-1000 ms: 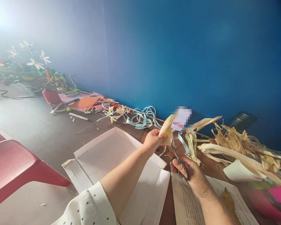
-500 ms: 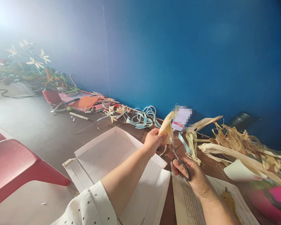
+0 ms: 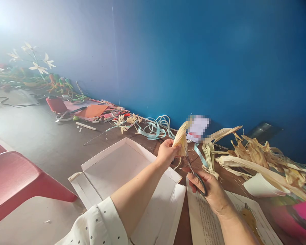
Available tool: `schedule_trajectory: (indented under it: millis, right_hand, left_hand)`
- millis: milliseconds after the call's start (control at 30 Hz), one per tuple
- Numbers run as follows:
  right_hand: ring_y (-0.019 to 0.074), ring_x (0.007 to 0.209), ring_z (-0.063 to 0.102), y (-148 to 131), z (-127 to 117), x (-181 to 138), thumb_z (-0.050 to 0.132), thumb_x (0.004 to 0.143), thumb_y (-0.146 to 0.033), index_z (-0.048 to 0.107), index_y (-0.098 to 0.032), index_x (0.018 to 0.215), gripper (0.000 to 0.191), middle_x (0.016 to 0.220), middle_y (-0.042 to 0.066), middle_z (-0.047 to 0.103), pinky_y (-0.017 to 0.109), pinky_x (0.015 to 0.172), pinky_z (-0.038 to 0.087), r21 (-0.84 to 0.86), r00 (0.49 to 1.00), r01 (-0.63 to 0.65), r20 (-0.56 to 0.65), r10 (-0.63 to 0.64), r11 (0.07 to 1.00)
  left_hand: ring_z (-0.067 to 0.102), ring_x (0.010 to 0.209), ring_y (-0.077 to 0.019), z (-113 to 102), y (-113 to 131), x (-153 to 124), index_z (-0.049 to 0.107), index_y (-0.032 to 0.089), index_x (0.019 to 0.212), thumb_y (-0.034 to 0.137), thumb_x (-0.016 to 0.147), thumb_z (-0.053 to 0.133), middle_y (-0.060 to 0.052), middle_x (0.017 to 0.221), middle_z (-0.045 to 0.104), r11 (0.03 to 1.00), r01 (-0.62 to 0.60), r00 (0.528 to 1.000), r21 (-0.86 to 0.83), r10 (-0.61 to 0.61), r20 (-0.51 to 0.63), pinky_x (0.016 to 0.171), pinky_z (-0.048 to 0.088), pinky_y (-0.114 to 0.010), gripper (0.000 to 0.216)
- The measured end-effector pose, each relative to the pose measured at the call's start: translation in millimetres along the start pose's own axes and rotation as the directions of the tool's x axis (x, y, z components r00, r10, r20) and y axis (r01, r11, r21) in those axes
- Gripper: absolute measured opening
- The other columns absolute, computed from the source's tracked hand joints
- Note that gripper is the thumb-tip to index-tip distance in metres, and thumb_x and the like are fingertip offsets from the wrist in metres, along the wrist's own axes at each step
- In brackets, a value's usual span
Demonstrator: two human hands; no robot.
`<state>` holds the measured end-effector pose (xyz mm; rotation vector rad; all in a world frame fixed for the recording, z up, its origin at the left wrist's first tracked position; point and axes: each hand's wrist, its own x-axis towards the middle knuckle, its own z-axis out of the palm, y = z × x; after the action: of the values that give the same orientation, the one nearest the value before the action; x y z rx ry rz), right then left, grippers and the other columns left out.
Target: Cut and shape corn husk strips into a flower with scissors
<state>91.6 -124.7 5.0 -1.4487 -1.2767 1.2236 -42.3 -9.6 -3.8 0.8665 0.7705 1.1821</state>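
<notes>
My left hand (image 3: 166, 153) pinches a pale yellow corn husk piece (image 3: 181, 136) and holds it upright above the table. My right hand (image 3: 209, 191) grips black-handled scissors (image 3: 193, 172), fingers through the loops. The blades point up at the lower edge of the husk piece. Both hands hover over the brown table just past a flattened white cardboard box (image 3: 122, 173).
A heap of dried corn husks (image 3: 257, 158) lies at the right, with a white cup (image 3: 258, 186) and a printed paper sheet (image 3: 206, 221). Light blue ribbon (image 3: 155, 127), husk flowers (image 3: 122, 123), coloured paper and tape lie along the blue wall. A red plastic chair (image 3: 17, 180) stands at the left.
The husk piece has turned slightly in my left hand and the scissors have shifted a little along its lower edge. Everything else is still.
</notes>
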Motion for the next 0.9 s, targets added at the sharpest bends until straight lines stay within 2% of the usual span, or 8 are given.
schedule_trajectory:
  millis: [300, 633, 900]
  right_hand:
    - [0.0132, 0.051, 0.043, -7.3, 2.6, -2.0, 0.072, 0.070, -0.052, 0.073, -0.023, 0.098, 0.041, 0.053, -0.003, 0.050, 0.027, 0.051, 0.033, -0.055, 0.999, 0.006, -0.040, -0.008, 0.998]
    - [0.0152, 0.048, 0.043, -15.2, 10.2, -7.3, 0.067, 0.069, -0.059, 0.074, -0.022, 0.094, 0.045, 0.049, -0.002, 0.048, 0.030, 0.049, 0.034, -0.131, 0.991, 0.028, -0.125, -0.044, 0.991]
    - [0.0156, 0.047, 0.042, -14.6, 5.1, -3.6, 0.070, 0.069, -0.053, 0.075, -0.024, 0.092, 0.038, 0.050, -0.001, 0.050, 0.030, 0.049, 0.034, -0.133, 0.996, 0.014, -0.083, -0.025, 0.991]
  left_hand:
    - [0.056, 0.057, -0.0122, -1.0, -3.8, 3.7, 0.051, 0.017, 0.074, 0.032, 0.066, 0.071, 0.000, 0.069, 0.055, 0.998, -0.050, 0.999, 0.032, 0.050, -0.016, 0.052, 0.054, -0.029, 0.026]
    - [0.056, 0.057, -0.0114, -0.9, -2.4, 2.6, 0.052, 0.016, 0.076, 0.030, 0.067, 0.070, 0.001, 0.069, 0.055, 0.999, -0.050, 0.998, 0.015, 0.051, -0.021, 0.055, 0.055, -0.030, 0.024]
    - [0.055, 0.058, -0.0108, -1.7, -2.4, 3.2, 0.052, 0.017, 0.075, 0.033, 0.066, 0.071, 0.001, 0.069, 0.054, 0.998, -0.051, 0.998, 0.026, 0.052, -0.019, 0.055, 0.054, -0.029, 0.026]
